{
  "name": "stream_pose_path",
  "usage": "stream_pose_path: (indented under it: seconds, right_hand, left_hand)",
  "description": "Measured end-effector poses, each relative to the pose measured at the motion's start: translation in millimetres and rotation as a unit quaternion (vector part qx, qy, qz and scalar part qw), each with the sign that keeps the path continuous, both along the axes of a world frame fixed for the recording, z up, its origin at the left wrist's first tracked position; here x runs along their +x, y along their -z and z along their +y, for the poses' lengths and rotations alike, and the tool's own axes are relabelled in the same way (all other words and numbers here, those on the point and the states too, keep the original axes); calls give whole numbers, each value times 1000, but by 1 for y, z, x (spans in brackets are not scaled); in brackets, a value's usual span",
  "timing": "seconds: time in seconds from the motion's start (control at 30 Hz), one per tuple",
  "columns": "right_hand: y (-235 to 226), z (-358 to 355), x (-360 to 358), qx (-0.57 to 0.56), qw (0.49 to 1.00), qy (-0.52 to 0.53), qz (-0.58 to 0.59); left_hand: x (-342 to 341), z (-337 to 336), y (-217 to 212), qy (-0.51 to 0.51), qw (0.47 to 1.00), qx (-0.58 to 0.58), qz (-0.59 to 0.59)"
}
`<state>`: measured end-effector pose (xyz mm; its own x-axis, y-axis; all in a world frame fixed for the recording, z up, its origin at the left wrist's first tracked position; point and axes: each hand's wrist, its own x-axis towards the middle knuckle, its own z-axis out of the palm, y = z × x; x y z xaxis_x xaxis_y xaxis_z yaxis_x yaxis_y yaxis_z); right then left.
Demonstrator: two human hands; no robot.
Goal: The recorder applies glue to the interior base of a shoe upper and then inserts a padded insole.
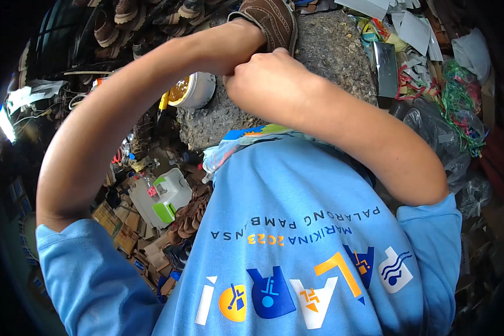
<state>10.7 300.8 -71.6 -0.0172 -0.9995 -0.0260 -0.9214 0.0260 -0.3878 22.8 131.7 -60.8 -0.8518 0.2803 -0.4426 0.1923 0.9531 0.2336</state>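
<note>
A brown stitched leather shoe [271, 22] is at the top edge, over a rough grey stone block [336, 56]. My left hand [252, 36] reaches into the shoe's opening and holds it from inside; its fingers are hidden. Close below the shoe, my right hand [266, 75] is closed in a fist, its fingertips turned away, so what it grips cannot be made out. It lies against my left wrist and near the shoe's edge. A white tub [201, 91] of amber, glue-like paste stands left of my hands, with a yellow-handled tool [163, 101] beside it.
Several brown shoes [106, 28] lie at the upper left. A dark metal box [384, 70], papers [414, 31], green netting [459, 95] and clear plastic bags [431, 126] crowd the right. Down to the left are a white-and-green container [173, 190] and cardboard scraps [117, 224].
</note>
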Motion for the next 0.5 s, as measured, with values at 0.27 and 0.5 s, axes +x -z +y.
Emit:
stream_pose_path:
  seconds: [0.27,0.5]
  right_hand:
    - [-2,-5,1,48,999,-3,-4]
    - [-5,-9,0,56,997,49,-29]
  left_hand:
    - [-29,31,-8,-128,917,-90,-367]
    - [-34,25,4,-106,900,-82,-415]
